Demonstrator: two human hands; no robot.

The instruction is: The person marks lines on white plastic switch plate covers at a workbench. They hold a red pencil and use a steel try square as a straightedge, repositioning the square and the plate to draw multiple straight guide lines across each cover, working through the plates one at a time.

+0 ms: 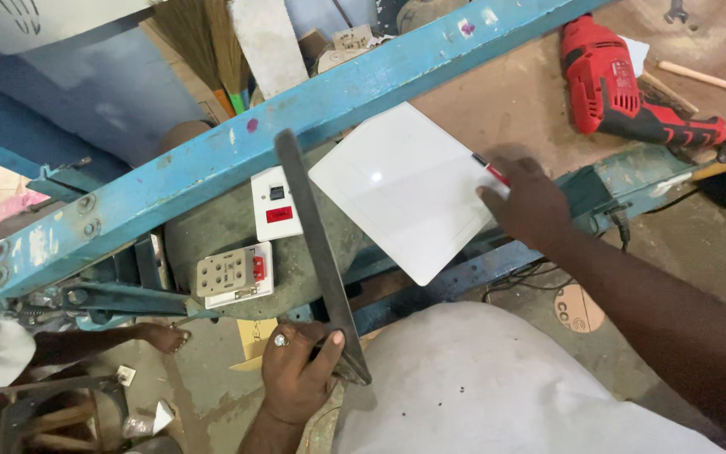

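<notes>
Left hand (296, 370), at 6 o'clock: gripping the near end of a long dark flat metal straightedge (317, 244), fingers (326, 353) wrapping tight round it, a ring showing on one.

Straightedge: running from 6 toward 12 o'clock, lying just beside the left edge of a square white glossy panel (401, 189). Judging it stiff and fairly heavy; best holding near the end, as now.

White panel: resting at centre on the brown dusty counter (506, 101), one corner overhanging toward 6 o'clock. Looking thin, smooth, likely slippery and easily scratched; pressing flat from above or pinching at an edge.

Right hand (527, 202), at 3 o'clock: pressing on the panel's right edge, fingers closing round a red-and-black marker pen (491, 172).

Also lying about: red power drill (623, 88) at 1 o'clock; white switch plate with red rocker (277, 203) and beige socket plate (233, 273) at 9 o'clock; blue-painted steel frame rail (212, 160) crossing diagonally.
</notes>
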